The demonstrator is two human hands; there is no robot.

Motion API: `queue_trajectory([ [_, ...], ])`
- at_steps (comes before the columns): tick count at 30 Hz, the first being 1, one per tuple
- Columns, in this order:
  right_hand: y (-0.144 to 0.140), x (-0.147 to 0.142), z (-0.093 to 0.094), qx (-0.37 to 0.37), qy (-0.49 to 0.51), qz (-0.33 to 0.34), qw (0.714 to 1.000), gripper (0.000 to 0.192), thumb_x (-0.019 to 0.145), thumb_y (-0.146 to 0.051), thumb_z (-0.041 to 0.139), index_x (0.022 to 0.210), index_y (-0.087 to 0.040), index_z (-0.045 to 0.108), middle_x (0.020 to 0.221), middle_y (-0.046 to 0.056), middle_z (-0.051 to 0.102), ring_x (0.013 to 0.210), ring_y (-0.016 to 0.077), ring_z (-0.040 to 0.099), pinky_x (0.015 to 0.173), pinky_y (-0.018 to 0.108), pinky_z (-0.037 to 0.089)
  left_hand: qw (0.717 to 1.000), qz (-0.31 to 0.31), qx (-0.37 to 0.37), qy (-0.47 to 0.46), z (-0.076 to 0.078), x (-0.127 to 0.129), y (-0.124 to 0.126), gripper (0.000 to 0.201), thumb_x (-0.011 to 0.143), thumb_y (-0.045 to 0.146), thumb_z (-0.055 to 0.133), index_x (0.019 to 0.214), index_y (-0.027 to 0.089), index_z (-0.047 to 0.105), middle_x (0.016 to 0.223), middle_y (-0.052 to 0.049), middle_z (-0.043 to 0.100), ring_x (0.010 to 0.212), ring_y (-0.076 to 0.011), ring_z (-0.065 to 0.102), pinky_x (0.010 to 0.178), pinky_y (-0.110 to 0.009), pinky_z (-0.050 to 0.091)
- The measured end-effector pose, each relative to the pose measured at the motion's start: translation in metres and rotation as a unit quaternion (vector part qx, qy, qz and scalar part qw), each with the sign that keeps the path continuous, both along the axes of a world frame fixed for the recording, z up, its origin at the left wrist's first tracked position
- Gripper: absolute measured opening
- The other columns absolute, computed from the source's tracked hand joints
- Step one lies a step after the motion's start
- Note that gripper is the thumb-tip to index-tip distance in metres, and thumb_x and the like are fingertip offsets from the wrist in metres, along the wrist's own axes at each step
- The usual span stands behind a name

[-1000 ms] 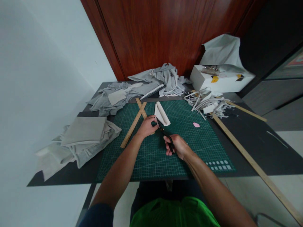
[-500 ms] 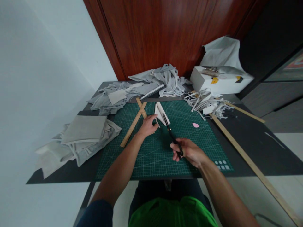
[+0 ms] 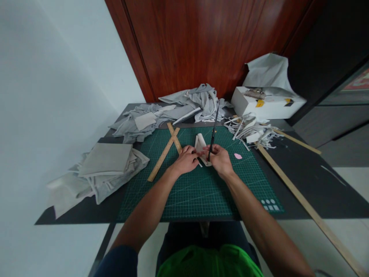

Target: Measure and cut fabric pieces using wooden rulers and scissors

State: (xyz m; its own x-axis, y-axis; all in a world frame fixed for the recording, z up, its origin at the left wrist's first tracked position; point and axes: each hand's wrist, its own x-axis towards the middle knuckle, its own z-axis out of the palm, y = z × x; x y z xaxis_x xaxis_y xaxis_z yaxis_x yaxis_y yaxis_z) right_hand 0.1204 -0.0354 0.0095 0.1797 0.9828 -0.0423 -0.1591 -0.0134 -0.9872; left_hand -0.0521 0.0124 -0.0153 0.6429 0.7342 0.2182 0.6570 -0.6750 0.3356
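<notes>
- Looking down past my green lap, I see both forearms reach out over the green cutting mat (image 3: 184, 192), whose white grid lines and a cluster of pale printed squares at its near right corner are too small for me to read.
- My left hand (image 3: 186, 159) has its fingers curled down onto the near edge of a small folded cream fabric piece (image 3: 201, 148), which lies at the middle of the mat.
- My right hand (image 3: 220, 159) is clenched around the handles of black scissors (image 3: 213, 132), whose blades point up and away from me, just beside the fabric piece; I cannot tell whether the blades are parted.
- A small pink scrap (image 3: 238, 156) lies on the mat just right of that hand.
- Two wooden rulers (image 3: 168, 148) lie crossed on the mat's left part; any markings are unreadable.
- A stack of folded grey cloth (image 3: 106, 161) sits off the mat to the left.
- A long wooden strip (image 3: 302, 200) runs along the table's right side.
- Cut white strips (image 3: 250, 129) are heaped beyond the mat's far right corner.
- Crumpled grey fabric (image 3: 187, 104) is piled at the far edge.
- A white box (image 3: 265, 105) stands far right, with yellow and black stickers I cannot read and metal items lying on top.
</notes>
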Motion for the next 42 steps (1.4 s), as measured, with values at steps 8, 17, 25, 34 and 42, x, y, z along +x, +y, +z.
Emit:
queue_trajectory([
  [8, 0.022, 0.007, -0.030, -0.021, -0.141, 0.002, 0.990, 0.021, 0.086, -0.041, 0.067, 0.097, -0.023, 0.062, 0.090, 0.005, 0.076, 0.084, 0.0202, 0.074, 0.069, 0.028, 0.058, 1.000, 0.016, 0.014, -0.003, 0.002, 0.008, 0.002, 0.031, 0.103, 0.023, 0.046, 0.093, 0.023, 0.075, 0.104, -0.007, 0.068, 0.111, -0.0252, 0.054, 0.104, -0.045, 0.046],
  [17, 0.029, 0.010, -0.037, -0.048, -0.127, 0.002, 0.991, 0.020, 0.088, -0.043, 0.067, 0.096, -0.025, 0.062, 0.089, 0.006, 0.075, 0.080, 0.0226, 0.074, 0.068, 0.032, 0.059, 0.996, 0.074, 0.042, 0.037, 0.001, 0.017, 0.008, 0.029, 0.103, 0.025, 0.049, 0.091, 0.023, 0.075, 0.093, -0.009, 0.064, 0.102, -0.0277, 0.052, 0.094, -0.046, 0.045],
  [25, 0.030, 0.012, -0.037, -0.040, -0.208, 0.018, 0.977, 0.010, 0.087, -0.035, 0.065, 0.088, -0.025, 0.063, 0.087, 0.007, 0.074, 0.081, 0.0229, 0.071, 0.067, 0.030, 0.054, 0.988, 0.135, 0.072, -0.012, -0.005, 0.011, 0.012, 0.028, 0.101, 0.032, 0.056, 0.089, 0.025, 0.081, 0.093, -0.010, 0.065, 0.107, -0.0307, 0.050, 0.100, -0.051, 0.045],
  [34, 0.026, 0.014, -0.033, -0.024, -0.260, 0.036, 0.965, 0.014, 0.087, -0.037, 0.059, 0.079, -0.025, 0.058, 0.073, 0.003, 0.069, 0.067, 0.0191, 0.063, 0.061, 0.027, 0.046, 0.999, 0.018, 0.015, -0.036, -0.004, 0.010, 0.016, 0.030, 0.092, 0.006, 0.053, 0.095, 0.025, 0.077, 0.137, -0.004, 0.069, 0.147, -0.0304, 0.041, 0.112, -0.056, 0.037],
  [42, 0.029, 0.012, -0.039, -0.044, -0.203, 0.043, 0.977, 0.014, 0.089, -0.037, 0.058, 0.081, -0.025, 0.059, 0.074, 0.003, 0.071, 0.060, 0.0183, 0.065, 0.056, 0.028, 0.049, 0.999, 0.045, 0.004, -0.018, -0.004, -0.001, 0.020, 0.026, 0.098, 0.017, 0.053, 0.099, 0.028, 0.077, 0.126, -0.001, 0.076, 0.147, -0.0293, 0.048, 0.115, -0.057, 0.033],
])
